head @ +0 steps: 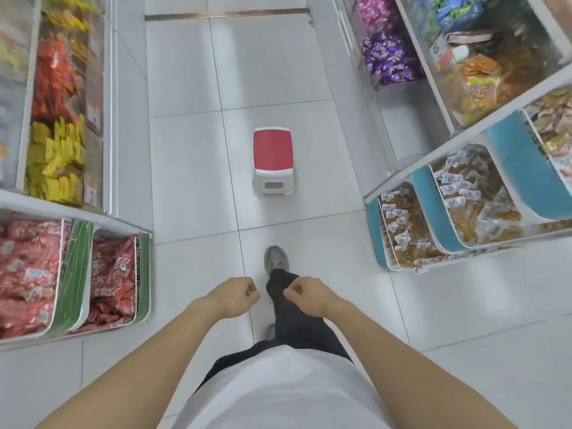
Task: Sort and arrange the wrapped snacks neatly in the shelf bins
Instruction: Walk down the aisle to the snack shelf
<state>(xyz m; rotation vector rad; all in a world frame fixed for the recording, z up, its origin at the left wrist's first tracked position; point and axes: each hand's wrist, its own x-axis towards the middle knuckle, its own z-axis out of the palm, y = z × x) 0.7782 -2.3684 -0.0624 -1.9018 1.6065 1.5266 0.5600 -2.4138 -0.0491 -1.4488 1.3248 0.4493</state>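
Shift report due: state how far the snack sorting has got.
Done: yellow packs stand in rows in their bin. In hand: nothing; left hand and right hand are curled, holding no snack, out over the aisle floor. Left: red packs and purple packs lie jumbled in their bins.

Stool (273,161) set mid-aisle ahead of both hands, snack bins (102,274) shelved left, further bins (458,212) shelved right
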